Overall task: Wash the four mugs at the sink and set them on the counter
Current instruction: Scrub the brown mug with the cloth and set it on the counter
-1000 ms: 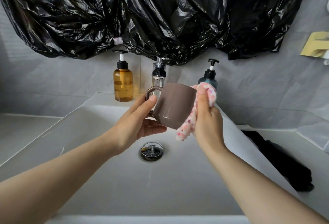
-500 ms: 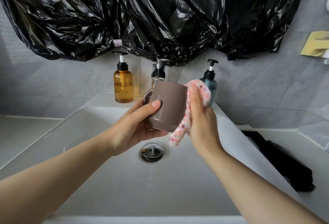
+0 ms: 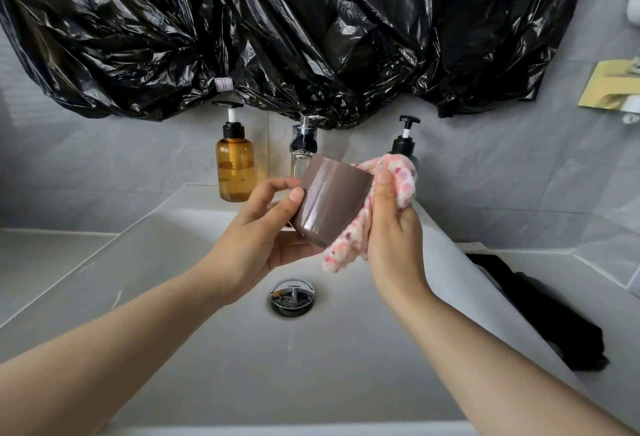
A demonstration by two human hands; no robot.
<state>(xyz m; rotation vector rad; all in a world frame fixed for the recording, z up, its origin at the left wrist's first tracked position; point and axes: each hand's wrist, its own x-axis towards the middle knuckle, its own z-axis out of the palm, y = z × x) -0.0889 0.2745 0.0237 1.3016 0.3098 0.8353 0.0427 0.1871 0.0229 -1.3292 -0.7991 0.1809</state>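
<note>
Your left hand (image 3: 263,241) clamps the mug (image 3: 329,203) above the sink (image 3: 242,366), likely to catch drips. Your right hand (image 3: 394,245) pinches the cloth (image 3: 401,176) against it.

Person, head cam: left hand (image 3: 256,238) and right hand (image 3: 391,241) bare. Left forearm (image 3: 104,342) and right forearm (image 3: 502,359) bare out to the frame edge. Fingernails (image 3: 296,195) short, rounded, plain. Rest of the person out of frame.
</note>
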